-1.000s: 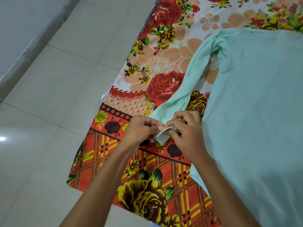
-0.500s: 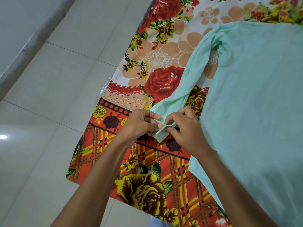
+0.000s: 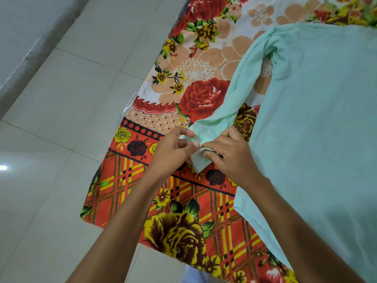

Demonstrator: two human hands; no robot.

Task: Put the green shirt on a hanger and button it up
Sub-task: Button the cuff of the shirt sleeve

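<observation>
The green shirt [image 3: 318, 123] has its sleeve cuff [image 3: 199, 162] pinched between both hands: the left hand [image 3: 173, 152] grips one edge, the right hand [image 3: 228, 156] the other, fingertips nearly touching. Beyond the right hand the shirt's body lies flat over the floral cloth [image 3: 183, 201]; past the left hand is tiled floor [image 3: 61, 119]. Probably buttoning the cuff: keep both edges taut and aligned. No hanger shows.

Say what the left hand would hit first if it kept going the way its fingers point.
The left hand points right, at the sleeve cuff it already pinches; just past that, the right hand. Depth is unclear.
</observation>
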